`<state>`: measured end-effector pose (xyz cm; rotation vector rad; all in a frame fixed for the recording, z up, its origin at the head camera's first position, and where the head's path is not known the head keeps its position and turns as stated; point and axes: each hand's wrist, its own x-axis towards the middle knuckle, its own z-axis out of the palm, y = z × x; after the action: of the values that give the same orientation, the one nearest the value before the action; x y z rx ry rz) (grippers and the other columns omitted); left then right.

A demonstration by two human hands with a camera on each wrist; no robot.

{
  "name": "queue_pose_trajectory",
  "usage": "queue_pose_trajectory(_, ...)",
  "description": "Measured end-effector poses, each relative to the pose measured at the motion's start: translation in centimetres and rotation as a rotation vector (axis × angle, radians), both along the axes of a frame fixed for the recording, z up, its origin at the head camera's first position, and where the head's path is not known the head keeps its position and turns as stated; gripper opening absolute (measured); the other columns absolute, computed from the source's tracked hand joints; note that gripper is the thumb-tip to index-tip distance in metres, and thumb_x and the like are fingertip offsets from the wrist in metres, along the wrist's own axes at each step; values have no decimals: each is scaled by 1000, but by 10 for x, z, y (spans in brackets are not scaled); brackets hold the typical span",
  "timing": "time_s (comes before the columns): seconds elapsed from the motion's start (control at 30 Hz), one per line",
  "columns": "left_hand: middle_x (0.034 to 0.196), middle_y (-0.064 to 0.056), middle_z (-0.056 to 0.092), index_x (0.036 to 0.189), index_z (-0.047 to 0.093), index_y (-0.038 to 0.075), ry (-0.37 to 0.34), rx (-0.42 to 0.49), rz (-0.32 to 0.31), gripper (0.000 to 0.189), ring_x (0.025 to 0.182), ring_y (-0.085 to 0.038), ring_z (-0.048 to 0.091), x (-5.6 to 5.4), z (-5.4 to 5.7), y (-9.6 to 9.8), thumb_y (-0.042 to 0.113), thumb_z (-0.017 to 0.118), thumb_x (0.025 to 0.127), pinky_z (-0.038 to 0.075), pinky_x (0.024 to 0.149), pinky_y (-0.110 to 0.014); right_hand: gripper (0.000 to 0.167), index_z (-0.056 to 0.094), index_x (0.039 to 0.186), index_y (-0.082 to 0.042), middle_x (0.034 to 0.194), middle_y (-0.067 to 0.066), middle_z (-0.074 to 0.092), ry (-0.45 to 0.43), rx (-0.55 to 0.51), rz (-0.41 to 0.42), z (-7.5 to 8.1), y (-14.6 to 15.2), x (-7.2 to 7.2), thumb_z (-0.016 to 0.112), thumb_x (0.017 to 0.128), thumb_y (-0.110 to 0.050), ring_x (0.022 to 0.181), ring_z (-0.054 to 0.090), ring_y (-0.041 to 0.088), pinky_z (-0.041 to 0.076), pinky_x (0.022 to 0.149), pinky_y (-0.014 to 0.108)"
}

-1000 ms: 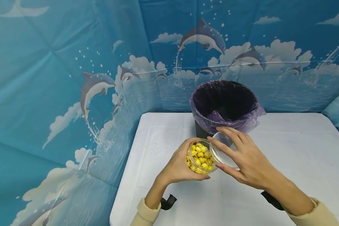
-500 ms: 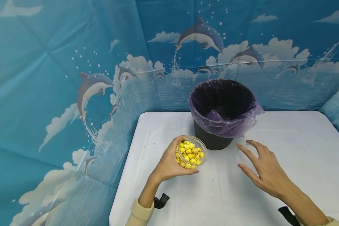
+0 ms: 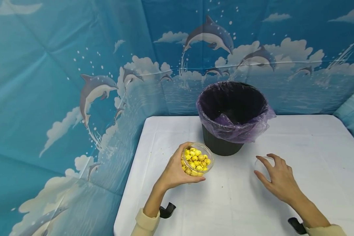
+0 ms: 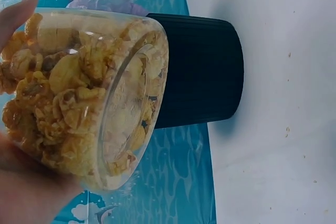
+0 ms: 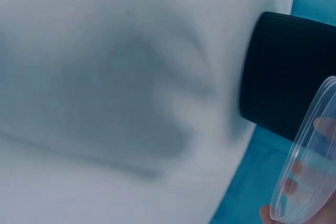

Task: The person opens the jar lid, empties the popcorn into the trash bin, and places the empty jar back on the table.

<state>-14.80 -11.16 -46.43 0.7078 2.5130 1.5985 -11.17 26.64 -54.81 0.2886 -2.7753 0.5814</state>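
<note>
In the head view my left hand (image 3: 175,170) grips a clear plastic jar (image 4: 123,124) around its side. The jar is tilted with its uncovered mouth facing up toward the head camera, and yellow popcorn (image 3: 196,160) fills much of it. Off to the right, my right hand (image 3: 280,180) holds a clear round lid (image 5: 304,171) by its edge, thumb and fingers spread around the rim. The lid is nearly invisible against the white cloth in the head view, but the right wrist view shows it plainly. A gap of bare cloth separates the two hands.
Behind the hands stands a dark bin (image 3: 222,144) lined with a purple plastic bag (image 3: 239,132), its top uncovered. Small crumbs dot the white-covered table (image 3: 224,206). A blue dolphin-print curtain (image 3: 153,95) encloses the back and left side.
My right hand has taken the lid away from the jar's mouth, moving right and down over the table. The left hand has shifted slightly left with the jar.
</note>
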Motion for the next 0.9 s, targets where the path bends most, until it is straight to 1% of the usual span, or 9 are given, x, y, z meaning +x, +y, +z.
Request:
queue_pose_trajectory(0.13,147,0,51,152,38,26,-30,11,0,111,135,-17,52,0,-2,-1,24,101,61,47,115,-46,50,59,136,-10,135,35,48,-7,-30,-12,-23,2,-2,73,94,-33,114,50,60,39,81,76)
queue_pose_trajectory(0.33,147,3,51,150,38,29,-43,11,11,110,134,-16,53,1,-4,-2,26,101,61,47,115,-46,51,59,136,-11,135,36,47,-26,-55,-16,-47,0,-3,74,92,-34,115,49,60,41,79,75)
queue_pose_trajectory(0.5,148,3,51,151,38,30,-45,10,20,110,135,-17,53,1,-6,-4,26,101,61,47,115,-47,51,60,134,-9,133,36,48,-10,-50,-32,-62,-2,-4,74,91,-33,115,49,59,41,79,76)
queue_pose_trajectory(0.73,150,-6,51,152,37,26,-50,3,28,111,134,-19,53,1,-8,-7,28,101,61,47,114,-49,52,58,134,-10,133,34,46,0,-41,-49,-80,-1,0,74,90,-33,115,48,57,39,84,76)
queue_pose_trajectory(0.8,150,-6,51,152,37,26,-52,3,33,110,134,-19,53,2,-9,-8,29,101,62,47,114,-49,52,58,134,-10,133,35,46,6,-46,-52,-84,-1,1,74,90,-32,117,47,56,38,85,75)
queue_pose_trajectory(0.9,148,-4,52,151,38,27,-50,9,42,110,132,-18,54,3,-10,-9,29,101,61,48,112,-49,53,58,133,-10,134,34,46,18,-54,-51,-88,-1,1,75,88,-32,118,46,56,38,86,75)
